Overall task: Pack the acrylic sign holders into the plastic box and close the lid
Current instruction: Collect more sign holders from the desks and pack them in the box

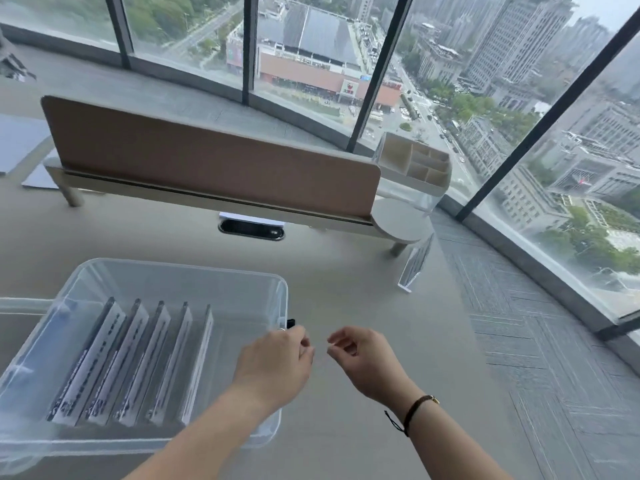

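Observation:
A clear plastic box [173,271] stands open on the desk at lower left. Several acrylic sign holders [135,362] with printed inserts stand in a row inside it, leaning left. One more acrylic sign holder [415,263] stands upright on the desk at the right edge, near the shelf leg. My left hand [277,362] hovers at the box's right rim with fingers loosely curled and nothing in them. My right hand [363,358] hangs beside it over the desk, fingers half curled, holding nothing. The lid is only partly visible at far left [20,303].
A low desk shelf with a brown felt panel [207,164] spans the back. A white compartment organiser [419,164] and a round white pad [401,220] sit at its right end. A cable grommet [251,228] lies in the desk. The desk edge drops to carpet [536,341] on the right.

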`<state>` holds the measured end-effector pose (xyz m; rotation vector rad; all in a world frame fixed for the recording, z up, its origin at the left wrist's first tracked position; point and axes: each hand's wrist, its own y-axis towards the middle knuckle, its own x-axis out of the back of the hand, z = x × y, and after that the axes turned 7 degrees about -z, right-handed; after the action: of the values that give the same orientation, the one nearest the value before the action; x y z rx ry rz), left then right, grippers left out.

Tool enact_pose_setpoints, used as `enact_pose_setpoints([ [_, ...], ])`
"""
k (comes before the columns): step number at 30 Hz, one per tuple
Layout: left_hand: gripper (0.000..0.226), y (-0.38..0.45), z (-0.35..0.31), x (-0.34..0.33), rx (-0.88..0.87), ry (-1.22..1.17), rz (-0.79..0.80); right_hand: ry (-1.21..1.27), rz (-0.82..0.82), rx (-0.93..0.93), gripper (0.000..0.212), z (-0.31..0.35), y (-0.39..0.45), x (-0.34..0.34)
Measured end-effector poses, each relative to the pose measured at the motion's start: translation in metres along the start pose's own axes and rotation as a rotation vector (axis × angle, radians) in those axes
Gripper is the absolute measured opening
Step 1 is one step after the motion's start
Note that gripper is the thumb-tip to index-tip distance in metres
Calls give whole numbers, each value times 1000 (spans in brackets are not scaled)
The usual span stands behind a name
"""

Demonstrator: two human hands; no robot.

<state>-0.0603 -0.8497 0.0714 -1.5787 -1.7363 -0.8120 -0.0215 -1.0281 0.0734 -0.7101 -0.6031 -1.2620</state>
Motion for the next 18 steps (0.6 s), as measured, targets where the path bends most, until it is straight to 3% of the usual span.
enact_pose_setpoints([
  [8,22,37,-125,-99,48,63,-32,114,-63,-35,3,-135,-6,90],
  [13,23,56,-221,-163,124,-16,-43,84,-33,-40,5,-224,-9,164],
  [18,20,66,-277,-191,150,-35,-8,49,-58,-64,7,-270,6,229],
])
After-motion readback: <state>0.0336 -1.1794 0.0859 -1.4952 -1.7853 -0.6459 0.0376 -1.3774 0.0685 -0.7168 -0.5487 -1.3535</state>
